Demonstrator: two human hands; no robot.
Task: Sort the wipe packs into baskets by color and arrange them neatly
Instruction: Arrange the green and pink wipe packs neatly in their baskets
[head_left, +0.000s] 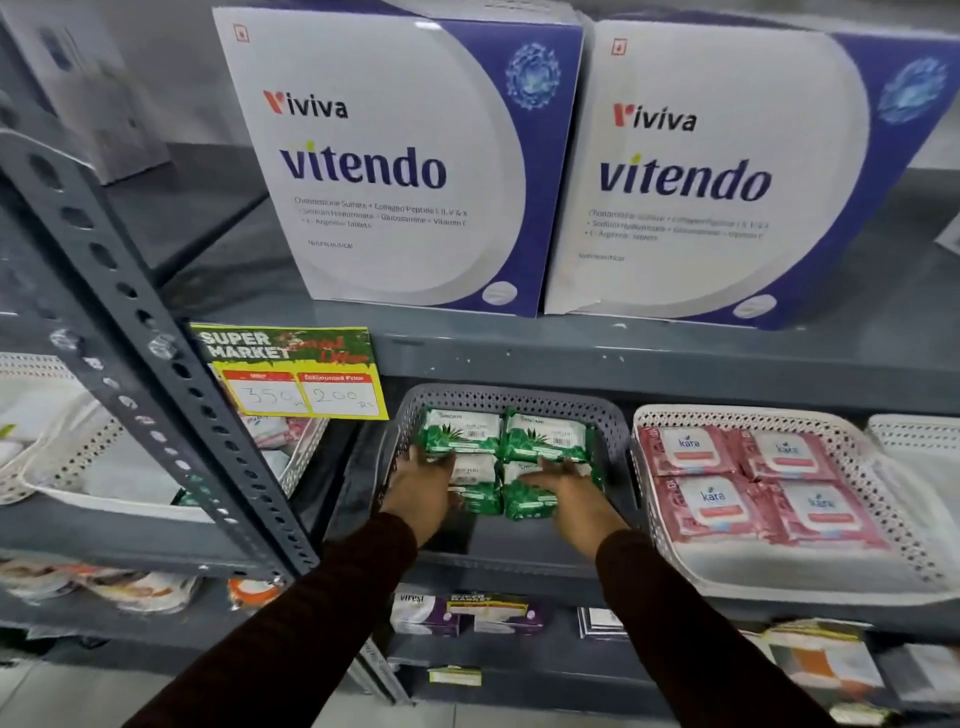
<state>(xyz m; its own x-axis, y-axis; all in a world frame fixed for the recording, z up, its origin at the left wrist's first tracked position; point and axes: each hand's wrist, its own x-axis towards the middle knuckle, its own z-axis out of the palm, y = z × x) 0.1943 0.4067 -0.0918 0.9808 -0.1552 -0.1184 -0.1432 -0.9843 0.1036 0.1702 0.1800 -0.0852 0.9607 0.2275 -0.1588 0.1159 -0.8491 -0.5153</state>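
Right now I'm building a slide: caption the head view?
Both hands straighten green wipe packs in grey basket; pink packs alongside.

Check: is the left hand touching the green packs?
Touching. The head view shows the left hand with fingers laid on the left side of the green packs, no gap.

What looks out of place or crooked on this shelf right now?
Little stands out. The green packs sit in rows in the grey basket and the pink packs in the white basket; only the yellow price tag hangs slightly tilted.
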